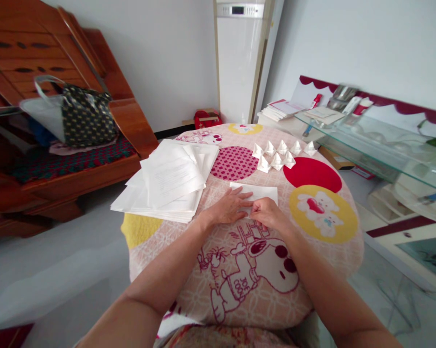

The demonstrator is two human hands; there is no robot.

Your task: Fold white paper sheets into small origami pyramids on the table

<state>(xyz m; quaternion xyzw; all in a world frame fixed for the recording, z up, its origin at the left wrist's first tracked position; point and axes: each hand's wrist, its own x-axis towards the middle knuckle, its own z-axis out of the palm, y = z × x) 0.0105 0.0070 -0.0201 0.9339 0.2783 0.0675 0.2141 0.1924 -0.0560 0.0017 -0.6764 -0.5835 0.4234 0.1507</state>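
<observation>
A folded white sheet of paper [265, 192] lies flat on the patterned tablecloth in front of me. Across its left part rests my left hand [230, 205], fingers stretched out and pressing on the paper. My right hand [267, 212] is curled at the paper's near edge, its fingers bent together against the sheet; whether they pinch the edge is hidden. Beyond the sheet stand several small pointed folded-paper pieces [276, 161] in two rows. To the left is a loose stack of white sheets [170, 179], some with faint print.
The round table [210, 285] wears a pink cloth with cartoon figures. At right is a glass-topped cabinet [381, 150] holding papers, cups and a red bottle. A wooden bench [131, 125] with a dotted bag [89, 116] stands left; a tall white air conditioner [239, 63] is behind.
</observation>
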